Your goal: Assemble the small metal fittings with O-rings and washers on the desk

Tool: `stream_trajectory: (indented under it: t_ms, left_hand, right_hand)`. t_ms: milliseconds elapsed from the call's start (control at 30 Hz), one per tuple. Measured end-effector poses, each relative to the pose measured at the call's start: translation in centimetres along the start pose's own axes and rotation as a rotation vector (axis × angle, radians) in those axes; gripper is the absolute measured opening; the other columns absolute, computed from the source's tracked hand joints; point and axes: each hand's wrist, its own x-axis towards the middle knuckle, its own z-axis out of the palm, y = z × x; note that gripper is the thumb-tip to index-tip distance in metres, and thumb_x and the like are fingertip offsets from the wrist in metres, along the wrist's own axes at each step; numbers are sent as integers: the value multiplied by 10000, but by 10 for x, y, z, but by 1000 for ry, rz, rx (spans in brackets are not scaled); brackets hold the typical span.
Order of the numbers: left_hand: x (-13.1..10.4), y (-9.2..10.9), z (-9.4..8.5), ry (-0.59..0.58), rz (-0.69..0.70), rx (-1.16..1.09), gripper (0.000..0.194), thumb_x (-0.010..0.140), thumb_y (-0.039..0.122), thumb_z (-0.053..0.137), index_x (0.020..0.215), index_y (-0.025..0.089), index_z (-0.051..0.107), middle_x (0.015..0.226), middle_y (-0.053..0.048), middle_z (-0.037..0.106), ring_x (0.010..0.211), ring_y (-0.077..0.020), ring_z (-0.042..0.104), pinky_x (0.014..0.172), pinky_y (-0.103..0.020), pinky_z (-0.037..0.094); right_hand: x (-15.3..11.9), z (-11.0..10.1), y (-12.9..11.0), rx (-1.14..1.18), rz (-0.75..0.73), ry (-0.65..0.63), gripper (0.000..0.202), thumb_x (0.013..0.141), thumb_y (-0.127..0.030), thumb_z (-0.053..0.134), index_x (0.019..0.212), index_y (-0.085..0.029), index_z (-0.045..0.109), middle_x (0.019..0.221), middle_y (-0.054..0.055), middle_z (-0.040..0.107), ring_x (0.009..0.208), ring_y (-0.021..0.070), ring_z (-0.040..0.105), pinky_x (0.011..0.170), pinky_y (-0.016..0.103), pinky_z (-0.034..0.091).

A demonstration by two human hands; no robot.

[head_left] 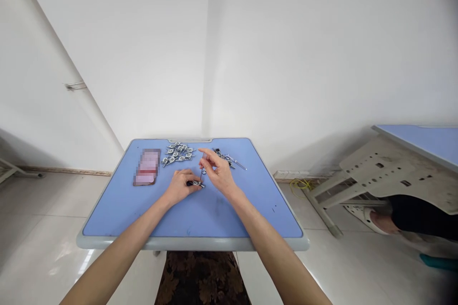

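My left hand (pixel 183 185) rests low over the middle of the desk, its thumb and fingers pinching a small metal fitting (pixel 196 183). Above it, my right hand (pixel 216 169) is closed with the fingertips on a thin rod-like tool (pixel 201 174). The tool stands nearly upright, its lower end at the fitting; its top is partly hidden by the fingers. Beyond my left hand lies a loose pile of similar silvery fittings (pixel 179 153). Behind my right hand are more dark and silvery metal pieces (pixel 223 155), partly covered, beside a slim clear rod (pixel 236 162).
A phone (pixel 147 167), blurred out, lies at the left of the blue desk (pixel 168 221). The white wall (pixel 250 57) stands right behind the desk. To the right are another desk (pixel 422 143), a person's foot in a light shoe (pixel 365 217) and a yellow cable (pixel 300 185).
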Motion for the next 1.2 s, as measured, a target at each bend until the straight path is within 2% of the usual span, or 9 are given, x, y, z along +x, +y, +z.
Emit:
stream_trajectory:
  t_ms: [167, 400, 700, 833, 1000, 1100, 1200]
  left_hand:
    - [0, 0, -1, -6, -4, 14, 170, 769, 288, 713, 930, 249, 752, 891, -22, 679, 882, -208, 606, 884, -367, 390]
    - [1, -1, 0, 1, 1, 8, 178, 765, 283, 722, 939, 261, 753, 879, -18, 676, 883, -207, 609, 887, -361, 391]
    - [2, -5, 1, -3, 11, -13, 185, 752, 288, 736, 929, 239, 760, 849, -24, 673, 857, -201, 602, 830, -327, 420]
    - [2, -5, 1, -8, 0, -17, 187, 759, 292, 728, 939, 250, 759, 841, -25, 669, 868, -205, 598, 855, -340, 420]
    - [2, -3, 1, -2, -10, -16, 174, 767, 295, 721, 932, 250, 757, 857, -25, 669, 896, -211, 594, 885, -356, 396]
    - [1, -2, 1, -9, -14, -17, 171, 771, 303, 717, 929, 247, 754, 872, -21, 673, 893, -209, 594, 886, -361, 385]
    - [1, -2, 3, -5, -25, -20, 164, 778, 298, 709, 929, 249, 751, 894, -15, 678, 907, -207, 593, 910, -376, 363]
  right_hand:
    - [3, -7, -2, 34, 24, -54, 298, 927, -277, 468, 1197, -239, 587, 922, 43, 649, 781, 140, 642, 697, 281, 543]
    - [4, -1, -5, 31, 47, 59, 212, 880, -289, 538, 1046, -213, 647, 746, 9, 622, 686, 143, 634, 707, 293, 547]
    - [3, 6, -4, -94, 20, 162, 165, 853, -270, 560, 988, -197, 621, 749, 12, 606, 660, 139, 586, 686, 288, 533]
    - [3, 5, -2, -156, -24, 136, 198, 874, -265, 538, 1052, -197, 593, 726, 4, 564, 608, 131, 530, 619, 272, 496]
    - [2, -3, -4, -196, -122, 7, 321, 926, -272, 474, 1235, -241, 557, 857, 41, 631, 751, 163, 589, 745, 321, 504]
    - [3, -8, -6, -99, -93, -57, 327, 949, -260, 416, 1243, -247, 559, 925, 51, 634, 783, 154, 613, 750, 318, 522]
    - [4, -10, -7, 7, -12, -38, 276, 942, -255, 433, 1158, -228, 602, 852, 31, 647, 731, 140, 633, 716, 300, 539]
